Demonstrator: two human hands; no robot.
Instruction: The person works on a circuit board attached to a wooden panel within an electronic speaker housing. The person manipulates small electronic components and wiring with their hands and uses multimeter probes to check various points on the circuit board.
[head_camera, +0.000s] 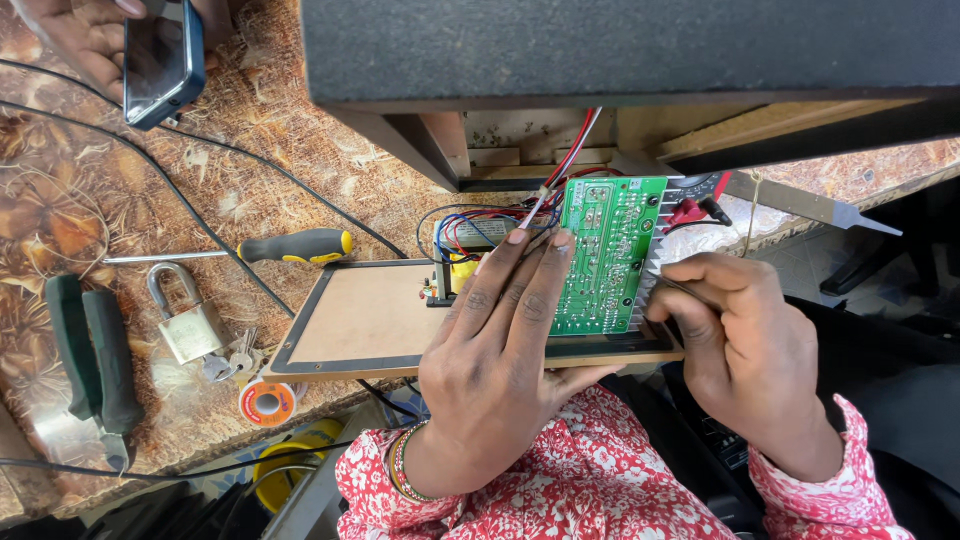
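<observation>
The green circuit board stands tilted on the right end of a wooden panel, which lies on the tabletop with its edge over the lap. The left hand lies flat against the board, fingers stretched and not gripping; the right hand is curled at the right edge of the board, pinching a thin part I cannot identify. The coloured wires left of the board look tight, so I think a hard pull can tear a joint. The panel can also tip off the edge.
</observation>
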